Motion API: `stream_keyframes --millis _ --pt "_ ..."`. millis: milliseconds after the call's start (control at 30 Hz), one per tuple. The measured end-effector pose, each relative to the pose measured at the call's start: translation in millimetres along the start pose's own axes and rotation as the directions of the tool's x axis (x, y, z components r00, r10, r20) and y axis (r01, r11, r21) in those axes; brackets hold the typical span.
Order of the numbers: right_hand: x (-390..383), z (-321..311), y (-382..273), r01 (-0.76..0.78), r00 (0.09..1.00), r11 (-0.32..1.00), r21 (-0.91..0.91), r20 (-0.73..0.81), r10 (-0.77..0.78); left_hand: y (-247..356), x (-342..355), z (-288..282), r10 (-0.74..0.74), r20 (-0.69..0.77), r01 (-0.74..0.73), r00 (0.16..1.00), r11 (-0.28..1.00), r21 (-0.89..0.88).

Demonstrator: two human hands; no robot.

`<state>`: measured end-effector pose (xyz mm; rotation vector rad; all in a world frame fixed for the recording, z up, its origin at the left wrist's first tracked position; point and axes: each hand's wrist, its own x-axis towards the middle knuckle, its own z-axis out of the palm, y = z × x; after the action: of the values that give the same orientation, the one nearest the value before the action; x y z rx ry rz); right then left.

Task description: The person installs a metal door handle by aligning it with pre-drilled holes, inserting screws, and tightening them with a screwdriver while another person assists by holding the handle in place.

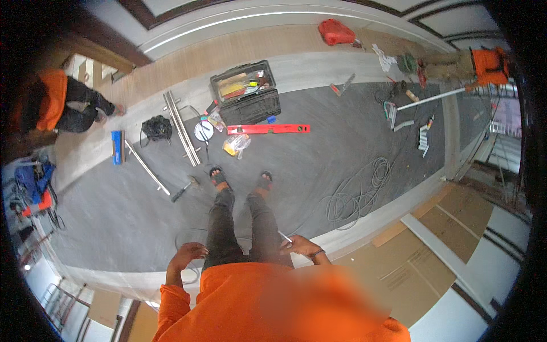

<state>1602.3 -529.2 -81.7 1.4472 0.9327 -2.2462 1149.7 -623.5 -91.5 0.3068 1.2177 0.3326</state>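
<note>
My left hand (191,255) hangs beside my left thigh, its fingers loosely bent and apart, with nothing visible in it. By my right thigh, my right hand (301,246) is closed around a slim, pale stick-like thing (285,236); its kind is too small to tell. On the dark floor past my feet lie a red spirit level (269,129) and a clear plastic packet (236,146). A hammer (185,188) rests to the left of my feet. Neither hand touches these.
An open black toolbox (245,94) full of tools stands ahead. Metal tubes (182,130), a black bag (156,130) and a blue box (117,147) lie leftward. Looped cable (360,194) and cardboard (413,279) are right. People in orange work at far left (51,102) and right (490,66).
</note>
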Motion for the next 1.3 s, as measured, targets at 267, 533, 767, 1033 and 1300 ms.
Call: stream_keyframes --millis 267,533,767,1033,1300 --pt "20.3 5.5 -2.4 0.114 0.992 0.909 -0.400 -0.007 -0.128 8.6 14.3 20.8 -0.023 0.181 -0.130 0.983 0.605 0.785" --pt "-15.3 -12.6 -71.6 0.005 0.968 0.896 -0.443 0.228 0.108 -17.6 3.1 14.0 -0.141 0.256 0.005 0.956 0.884 0.468" --pt "75.8 -72.7 -61.5 0.241 0.868 0.850 -0.468 0.496 0.028 15.8 46.2 36.1 -0.013 0.295 -0.040 0.956 0.984 0.173" --pt "271.9 -62.0 -136.0 0.360 0.929 0.843 -0.400 0.242 -0.282 86.2 260.1 37.0 0.367 -0.183 -0.403 0.912 0.884 -0.237" --pt "465.9 -127.2 -153.5 0.674 0.699 0.639 -0.372 0.601 -0.387 70.7 372.9 -49.7 0.254 -0.459 -0.450 0.851 0.803 -0.391"
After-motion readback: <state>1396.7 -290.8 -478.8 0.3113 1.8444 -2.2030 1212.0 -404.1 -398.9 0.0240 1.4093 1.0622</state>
